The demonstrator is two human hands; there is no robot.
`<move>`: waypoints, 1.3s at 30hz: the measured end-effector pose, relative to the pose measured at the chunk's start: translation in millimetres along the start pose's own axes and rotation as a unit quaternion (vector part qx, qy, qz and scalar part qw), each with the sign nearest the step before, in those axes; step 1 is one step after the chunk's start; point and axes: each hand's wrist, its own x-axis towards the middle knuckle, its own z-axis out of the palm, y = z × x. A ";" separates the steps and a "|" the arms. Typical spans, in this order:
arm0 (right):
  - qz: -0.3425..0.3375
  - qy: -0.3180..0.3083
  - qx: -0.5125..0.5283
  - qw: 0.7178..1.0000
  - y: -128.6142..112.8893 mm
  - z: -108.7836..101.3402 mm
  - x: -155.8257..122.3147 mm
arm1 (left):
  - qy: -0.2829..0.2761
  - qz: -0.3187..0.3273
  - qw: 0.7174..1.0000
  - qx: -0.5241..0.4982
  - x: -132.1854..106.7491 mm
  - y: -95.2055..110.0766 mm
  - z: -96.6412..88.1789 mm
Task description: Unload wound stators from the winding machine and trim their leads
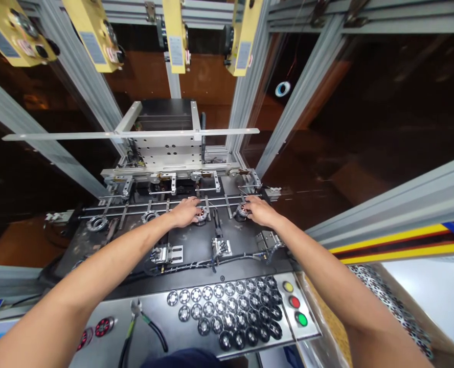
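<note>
My left hand reaches over the black machine bed. Its fingers close on the left edge of a round motor part with red showing in it, seated in a ring-shaped holder. To the right, my right hand has its fingertips round a similar motor part, also in a holder. Fingers partly cover both parts. Further left on the bed are two metal ring holders, one near the bed's left end and another beside my left forearm.
Several black round parts stand in rows on the metal front shelf, beside cutting pliers and red-and-black round parts. Yellow, red and green buttons sit at right. Yellow units hang overhead; a bar crosses behind.
</note>
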 end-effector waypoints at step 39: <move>-0.073 -0.013 0.014 0.997 23.9 3.2 20.6 | 0.450 0.030 0.846 -0.285 -187.3 127.0 -85.3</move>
